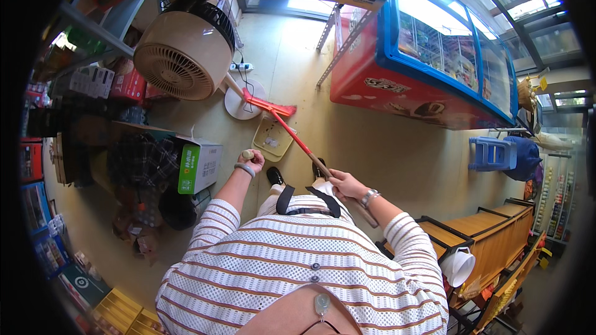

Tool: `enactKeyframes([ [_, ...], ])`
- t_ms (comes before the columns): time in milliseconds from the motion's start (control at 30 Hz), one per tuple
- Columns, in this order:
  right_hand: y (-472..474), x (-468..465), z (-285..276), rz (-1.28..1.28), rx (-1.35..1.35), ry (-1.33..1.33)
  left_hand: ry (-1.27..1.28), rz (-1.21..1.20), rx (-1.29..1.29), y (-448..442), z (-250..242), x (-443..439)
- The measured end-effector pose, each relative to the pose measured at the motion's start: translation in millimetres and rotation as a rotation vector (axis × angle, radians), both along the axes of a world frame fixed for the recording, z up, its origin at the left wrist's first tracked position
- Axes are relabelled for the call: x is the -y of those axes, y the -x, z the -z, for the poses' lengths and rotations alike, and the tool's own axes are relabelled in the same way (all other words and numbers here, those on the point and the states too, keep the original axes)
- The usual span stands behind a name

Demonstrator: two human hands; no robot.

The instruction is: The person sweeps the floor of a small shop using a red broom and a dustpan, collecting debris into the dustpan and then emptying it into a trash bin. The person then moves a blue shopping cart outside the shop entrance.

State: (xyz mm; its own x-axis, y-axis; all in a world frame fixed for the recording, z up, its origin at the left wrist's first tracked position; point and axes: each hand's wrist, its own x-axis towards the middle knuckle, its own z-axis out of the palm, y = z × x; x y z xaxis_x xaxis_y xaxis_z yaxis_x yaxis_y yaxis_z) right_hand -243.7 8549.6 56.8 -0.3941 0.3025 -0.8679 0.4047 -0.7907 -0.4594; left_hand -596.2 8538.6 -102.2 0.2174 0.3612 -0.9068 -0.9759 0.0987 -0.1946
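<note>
My right hand (347, 185) is closed round the handle of a broom (298, 140), whose shaft is red lower down and brown near the grip. The broom's red bristle head (274, 105) lies on the floor at the far edge of a pale yellow dustpan (274, 139). Small scraps rest in the pan. My left hand (253, 160), with a bangle at the wrist, grips the pale end of a handle (247, 154) just left of the pan; most of that handle is hidden from this steep view.
A standing fan (186, 51) with a round base (244, 99) and a power strip (241, 67) stand beyond the broom. A red and blue display freezer (409, 97) is at the right, near blue stools (492, 154). Cardboard boxes (200, 165) line the left; wooden shelving (484, 223) is lower right.
</note>
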Motion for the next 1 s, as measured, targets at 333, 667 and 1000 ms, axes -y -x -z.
enactKeyframes([
  [333, -52, 24, -82, 0.146, -0.032, 0.053, -0.039, 0.012, 0.047, 5, 4, 4],
  [667, -32, 23, -36, 0.064, 0.121, -0.165, 0.069, 0.122, -0.001, 16, -12, 17],
  [1000, -54, 60, -64, 0.279, -0.092, 0.144, 0.077, 0.155, -0.026, 15, -11, 10],
])
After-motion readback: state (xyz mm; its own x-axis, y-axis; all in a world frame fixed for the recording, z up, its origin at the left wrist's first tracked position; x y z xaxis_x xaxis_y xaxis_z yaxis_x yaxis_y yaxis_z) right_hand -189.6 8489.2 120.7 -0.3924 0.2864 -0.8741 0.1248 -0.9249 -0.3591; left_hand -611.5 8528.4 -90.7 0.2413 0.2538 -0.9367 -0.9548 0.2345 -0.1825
